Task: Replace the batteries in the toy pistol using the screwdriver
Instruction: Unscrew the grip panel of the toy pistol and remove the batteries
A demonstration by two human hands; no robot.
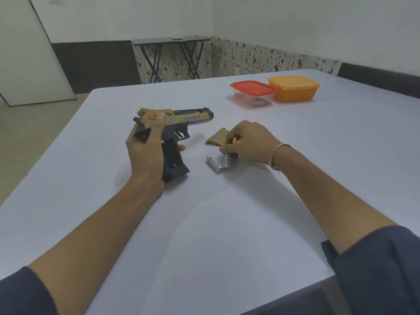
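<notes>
Pinching one battery (227,161), the right hand (248,142) may knock the other battery (214,164) rolling; the left hand (143,154) grips the toy pistol (193,118).

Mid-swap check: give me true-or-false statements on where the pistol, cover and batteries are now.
The left hand holds the tan and black toy pistol. True.
The tan plastic grip cover is fitted on the pistol. False: it lies on the white table, by the right hand.
The right hand pinches a white cylindrical battery. True.
The second white battery sits inside the pistol. False: it lies on the table, beside the first.
</notes>
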